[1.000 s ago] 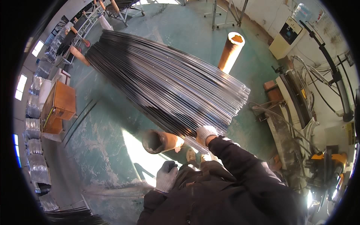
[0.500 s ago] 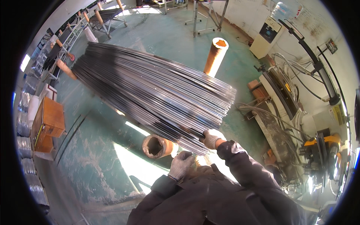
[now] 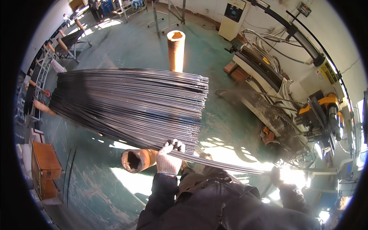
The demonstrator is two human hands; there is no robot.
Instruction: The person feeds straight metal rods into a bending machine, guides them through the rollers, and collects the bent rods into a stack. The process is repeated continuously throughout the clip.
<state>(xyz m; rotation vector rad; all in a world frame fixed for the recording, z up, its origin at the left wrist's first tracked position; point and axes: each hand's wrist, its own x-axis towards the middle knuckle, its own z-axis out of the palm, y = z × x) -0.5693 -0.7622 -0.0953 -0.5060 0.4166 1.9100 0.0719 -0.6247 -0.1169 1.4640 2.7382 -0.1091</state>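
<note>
A wide layer of long, thin dark metal rods [image 3: 130, 99] stretches from the far left toward me, its cut ends facing right. At its near edge my gloved left hand [image 3: 169, 158] is closed round a few rods [image 3: 222, 164]. These have come out past the other ends and run to the right, bowing slightly. My right hand [image 3: 283, 176] is far out to the right at their end, closed on them; strong sunlight washes out much of its glove and hides the fingers in part.
Brown cardboard tubes stand at the bundle's sides, one upright beyond it [image 3: 176, 51] and one beside my left hand [image 3: 138, 159]. A machine with cables and a yellow-orange part [image 3: 329, 100] fills the right side. A brown wooden box [image 3: 46, 165] sits at left; a white water dispenser [image 3: 232, 19] stands behind.
My right hand has moved far right from the rod ends, drawing a few rods out. My left hand has risen from beside the tube and closed round them. The view has turned right.
</note>
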